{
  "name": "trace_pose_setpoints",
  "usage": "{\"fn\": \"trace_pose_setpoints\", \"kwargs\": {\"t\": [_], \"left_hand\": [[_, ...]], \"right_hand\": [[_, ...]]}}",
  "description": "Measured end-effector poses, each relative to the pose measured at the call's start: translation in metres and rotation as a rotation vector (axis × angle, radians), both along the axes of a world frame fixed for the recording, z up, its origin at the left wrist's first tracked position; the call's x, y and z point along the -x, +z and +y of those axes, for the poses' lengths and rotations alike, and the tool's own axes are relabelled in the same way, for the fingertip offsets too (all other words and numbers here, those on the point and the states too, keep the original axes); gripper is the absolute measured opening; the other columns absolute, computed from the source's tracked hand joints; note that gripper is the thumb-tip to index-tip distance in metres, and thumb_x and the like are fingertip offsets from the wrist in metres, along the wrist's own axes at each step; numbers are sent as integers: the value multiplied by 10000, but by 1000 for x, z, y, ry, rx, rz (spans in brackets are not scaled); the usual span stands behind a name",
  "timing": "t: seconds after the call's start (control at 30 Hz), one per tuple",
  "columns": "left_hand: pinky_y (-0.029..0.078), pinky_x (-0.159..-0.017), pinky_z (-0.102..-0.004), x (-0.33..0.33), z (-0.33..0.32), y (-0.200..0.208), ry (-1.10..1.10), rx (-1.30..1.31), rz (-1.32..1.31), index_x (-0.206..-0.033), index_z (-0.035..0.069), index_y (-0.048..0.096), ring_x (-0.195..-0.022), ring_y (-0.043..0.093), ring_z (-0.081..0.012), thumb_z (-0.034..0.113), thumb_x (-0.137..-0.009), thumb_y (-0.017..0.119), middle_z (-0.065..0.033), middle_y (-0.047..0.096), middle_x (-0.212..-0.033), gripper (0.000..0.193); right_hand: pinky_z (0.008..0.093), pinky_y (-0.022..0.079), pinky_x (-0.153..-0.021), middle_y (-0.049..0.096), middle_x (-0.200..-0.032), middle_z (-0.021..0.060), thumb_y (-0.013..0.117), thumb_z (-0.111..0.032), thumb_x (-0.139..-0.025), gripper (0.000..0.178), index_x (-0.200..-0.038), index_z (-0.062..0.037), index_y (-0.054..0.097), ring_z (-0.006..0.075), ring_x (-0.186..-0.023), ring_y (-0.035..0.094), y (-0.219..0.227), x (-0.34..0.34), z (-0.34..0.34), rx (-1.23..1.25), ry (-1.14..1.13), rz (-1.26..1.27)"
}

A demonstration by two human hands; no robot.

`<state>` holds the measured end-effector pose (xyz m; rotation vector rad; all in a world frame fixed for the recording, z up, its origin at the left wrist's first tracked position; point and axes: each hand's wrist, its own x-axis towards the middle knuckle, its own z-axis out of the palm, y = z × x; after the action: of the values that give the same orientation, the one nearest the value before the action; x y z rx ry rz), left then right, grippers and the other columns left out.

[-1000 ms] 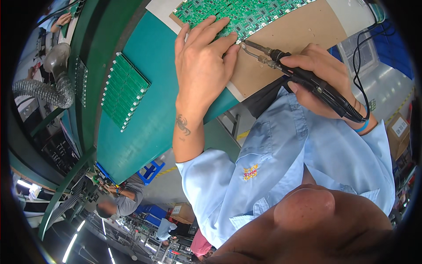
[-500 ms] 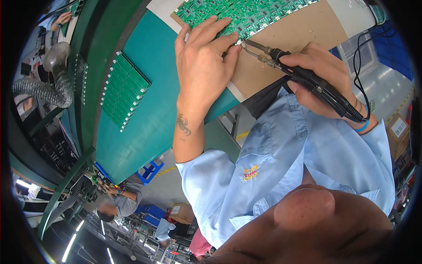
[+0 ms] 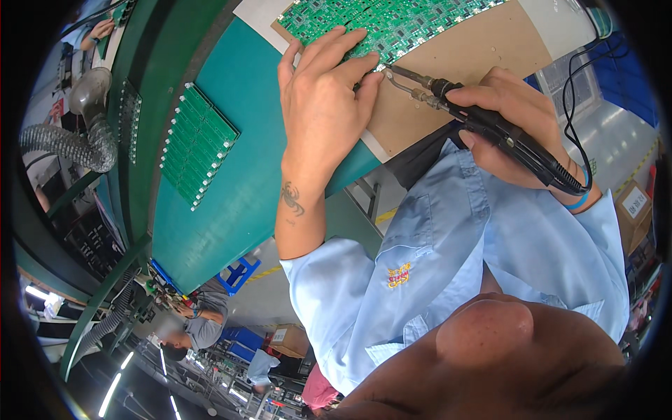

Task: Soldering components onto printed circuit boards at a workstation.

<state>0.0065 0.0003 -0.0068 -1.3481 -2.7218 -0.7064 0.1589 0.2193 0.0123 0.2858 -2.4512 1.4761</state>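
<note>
A large green circuit board (image 3: 413, 31), full of small parts, lies at the top of the view on a brown sheet (image 3: 483, 59). My left hand (image 3: 325, 91) rests over the board's near edge, fingers stretched out and spread, the index fingertip on the edge. Its thumb hangs beside that edge; what lies under the palm is hidden. Gripped in my right hand (image 3: 514, 115) is a black soldering iron (image 3: 500, 133) with a thin curved feed tube (image 3: 399, 84) beside its tip. The iron's tip is at the board's edge, close to my left index fingertip.
A stack of green circuit boards (image 3: 196, 147) lies on the green tabletop (image 3: 241, 203), left of my left hand. A ribbed exhaust hose (image 3: 77, 147) is at far left. The iron's black cable (image 3: 570, 91) loops at right. A co-worker (image 3: 206, 318) is at lower left.
The soldering iron's tip and feed tube have shifted very slightly at the board's edge. My left hand stays in place. The co-worker at lower left has moved a little.
</note>
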Motion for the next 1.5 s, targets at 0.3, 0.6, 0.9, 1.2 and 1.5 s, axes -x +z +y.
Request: {"fn": "trace_pose_setpoints", "kwargs": {"t": [0.3, 0.6, 0.9, 1.2, 1.5], "left_hand": [[377, -1186, -508, 2, 0, -2, -15, -30, 4, -981, 126, 853, -1295, 647, -221, 146, -821, 824, 0, 767, -1248, 164], [383, -1188, -450, 2, 0, 11, -30, 72, -25, -1014, 95, 847, -1315, 647, -248, 166, -825, 842, -10, 755, -1308, 202], [376, -1210, -483, 0, -4, 13, -27, 82, -25, -1039, 100, 840, -1323, 641, -251, 144, -830, 835, -29, 748, -1323, 214], [339, -1238, -515, -16, -10, -10, 55, -67, -27, -1215, 58, 768, -1361, 610, -297, 162, -858, 835, -85, 700, -1403, 379], [296, -1249, -548, -40, -22, -11, 340, -90, -41, -1475, 4, 571, -1359, 594, -329, 254, -859, 869, -172, 629, -1482, 729]], "right_hand": [[287, 469, -667, 689, -859, 70, 747, 31, -694, 499, -1193, 19, 746, 199, -723, 563, 8, -6, 9, -8, -8, 15], [295, 513, -833, 721, -1088, 115, 703, 7, -897, 442, -1338, 22, 670, 199, -918, 658, -5, -12, 63, 37, -376, 98], [341, 544, -944, 720, -1239, 165, 737, -75, -931, 403, -1318, 13, 667, 288, -1031, 698, -62, 33, 129, 146, -718, 180], [313, 533, -1020, 736, -1260, 128, 707, -31, -960, 425, -1380, -7, 645, 215, -1143, 705, -39, 2, 120, 115, -495, 290], [353, 537, -1036, 768, -1164, 40, 875, -212, -821, 514, -1297, -98, 718, 267, -1093, 698, -74, -13, 122, -382, -164, 347]]}}
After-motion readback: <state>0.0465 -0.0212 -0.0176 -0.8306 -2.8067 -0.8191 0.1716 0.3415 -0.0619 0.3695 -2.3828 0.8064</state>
